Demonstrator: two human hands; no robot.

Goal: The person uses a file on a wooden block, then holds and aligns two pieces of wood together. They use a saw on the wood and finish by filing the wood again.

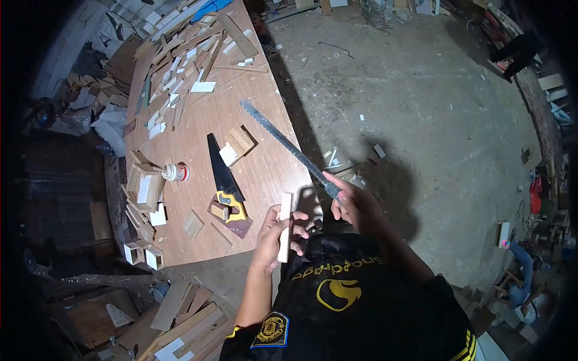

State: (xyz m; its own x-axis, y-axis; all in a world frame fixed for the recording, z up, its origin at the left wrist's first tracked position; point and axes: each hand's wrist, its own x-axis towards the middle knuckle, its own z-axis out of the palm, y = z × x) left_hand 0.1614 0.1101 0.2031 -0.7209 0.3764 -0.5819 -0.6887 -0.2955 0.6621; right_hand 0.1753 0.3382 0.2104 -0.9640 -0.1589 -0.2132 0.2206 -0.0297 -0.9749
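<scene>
My left hand (275, 237) is closed round a short, pale wooden strip (285, 228), held nearly upright in front of my body by the table's near edge. In my right hand (354, 203) is a long, narrow dark blade (283, 139), gripped at its lower end. Its edge looks toothed toward the tip, which points up and left over the table. A handsaw (224, 174) with a black blade and yellow handle lies left of my left hand. The saw's handle rests by a small wood block and a brown sheet of sandpaper (242, 228).
The wooden table (198, 237) carries a stacked wood block (242, 139), a glue-like white bottle (176, 172), an open wooden box (144, 189) and many offcuts (174, 78) at the far end. Boards (180, 325) lean below left. Scraps (331, 159) lie on the concrete floor (433, 138).
</scene>
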